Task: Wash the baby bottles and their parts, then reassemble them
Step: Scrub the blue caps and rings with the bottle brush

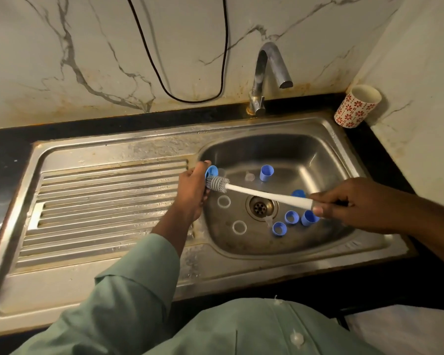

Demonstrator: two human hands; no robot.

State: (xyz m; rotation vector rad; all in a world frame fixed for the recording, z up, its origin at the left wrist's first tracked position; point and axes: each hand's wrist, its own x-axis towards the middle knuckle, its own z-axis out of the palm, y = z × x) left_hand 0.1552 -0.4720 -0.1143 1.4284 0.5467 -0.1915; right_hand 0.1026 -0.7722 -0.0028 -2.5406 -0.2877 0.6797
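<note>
The left hand [193, 193] grips a blue cap [211, 172] at the sink's [326, 160] left edge. The right hand [354, 203] clasps the brush [256, 193] handle; its bristles touch the cap.

Single head-worn view, aimed forward and down from above; sink [326, 129] seen close, wall behind, wide-angle edges bent.
</note>
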